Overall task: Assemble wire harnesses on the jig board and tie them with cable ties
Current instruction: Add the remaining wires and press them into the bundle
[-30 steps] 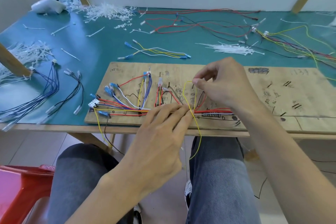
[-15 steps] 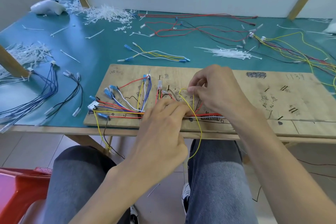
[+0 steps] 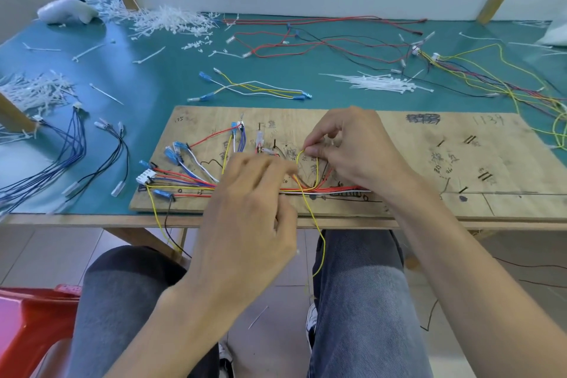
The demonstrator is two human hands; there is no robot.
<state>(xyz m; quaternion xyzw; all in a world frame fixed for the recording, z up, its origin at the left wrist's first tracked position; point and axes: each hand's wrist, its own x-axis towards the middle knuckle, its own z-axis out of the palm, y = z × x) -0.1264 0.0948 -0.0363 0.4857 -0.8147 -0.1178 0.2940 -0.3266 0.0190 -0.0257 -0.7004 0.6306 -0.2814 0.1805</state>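
A plywood jig board [image 3: 399,144] lies on the teal table, with red, blue, white and yellow harness wires [image 3: 184,178] routed across its left half. My right hand [image 3: 346,147] pinches the top of a yellow wire loop [image 3: 313,215] over the board's middle; the wire's free end hangs down past the table edge between my knees. My left hand [image 3: 248,202] lies blurred over the wire bundle at the board's near edge, fingers extended onto the wires beside the yellow loop. Whether it grips a wire is hidden.
A bundle of white cable ties [image 3: 380,83] lies behind the board, more ties [image 3: 165,20] at the back left. Loose wire sets [image 3: 254,89] and blue wires [image 3: 70,147] sit on the table. A red stool [image 3: 27,325] stands at lower left.
My right hand has lowered the yellow loop toward the board. My left hand has slid slightly left along the bundle.
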